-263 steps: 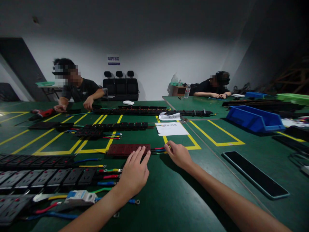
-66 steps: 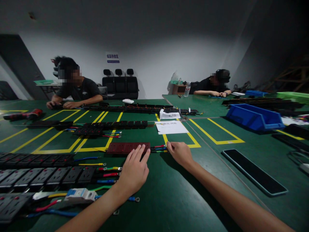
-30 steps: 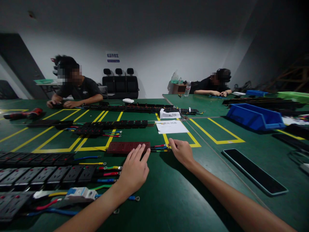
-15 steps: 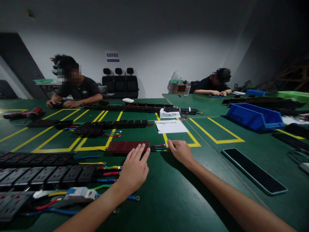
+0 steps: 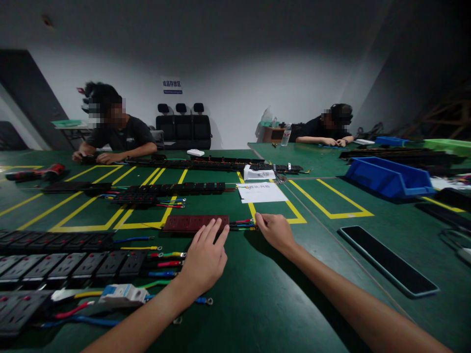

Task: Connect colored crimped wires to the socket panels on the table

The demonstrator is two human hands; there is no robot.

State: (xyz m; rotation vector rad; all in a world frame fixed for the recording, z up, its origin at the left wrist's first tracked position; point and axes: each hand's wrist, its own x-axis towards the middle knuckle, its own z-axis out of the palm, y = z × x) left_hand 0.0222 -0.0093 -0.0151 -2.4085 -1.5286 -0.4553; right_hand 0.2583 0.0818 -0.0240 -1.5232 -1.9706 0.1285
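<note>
A dark red socket strip (image 5: pixel 180 224) lies across the green table in front of me. My left hand (image 5: pixel 208 252) rests on its right end, fingers stretched out and a little spread. From that end run several coloured wires (image 5: pixel 241 224), red, green and blue among them. At their tips my right hand (image 5: pixel 275 230) is closed, its thumb and forefinger pinching the wire ends; the exact grip is partly hidden. Black socket rows (image 5: pixel 73 267) with coloured ring-lug leads lie left of my left forearm, beside a white and blue breaker (image 5: pixel 123 295).
A phone (image 5: pixel 388 260) lies right of my right forearm, with a blue bin (image 5: pixel 388 176) beyond it. White paper (image 5: pixel 263 192) and more black strips (image 5: pixel 184 188) lie farther back. Two people sit across the table; a red drill (image 5: pixel 40 173) is far left.
</note>
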